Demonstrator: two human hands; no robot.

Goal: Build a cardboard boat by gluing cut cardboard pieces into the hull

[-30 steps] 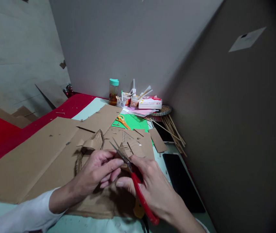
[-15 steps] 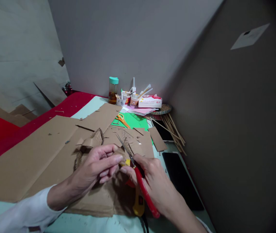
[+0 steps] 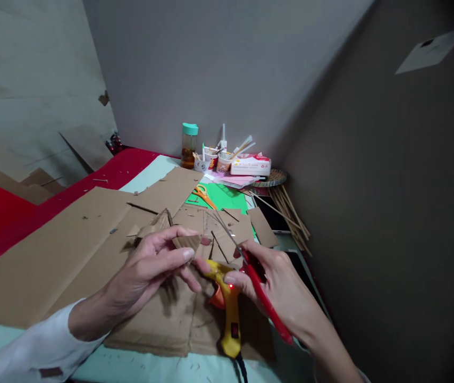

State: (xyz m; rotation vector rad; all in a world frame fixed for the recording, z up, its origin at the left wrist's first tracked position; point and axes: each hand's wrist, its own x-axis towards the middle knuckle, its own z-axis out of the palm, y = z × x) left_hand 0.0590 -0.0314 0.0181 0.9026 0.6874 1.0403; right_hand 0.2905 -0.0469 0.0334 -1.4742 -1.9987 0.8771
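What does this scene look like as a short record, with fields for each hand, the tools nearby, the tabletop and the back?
Left hand: pinching a small cardboard piece
Right hand: holding red-handled scissors, blades pointing away, tips slightly apart
Glue gun: yellow, on cardboard, red light showing
Orange-handled scissors: on a green sheet
Tabletop: large cardboard sheet at left, wooden sticks at right
Back: bottle with teal lid, paper cups, white-and-red packet
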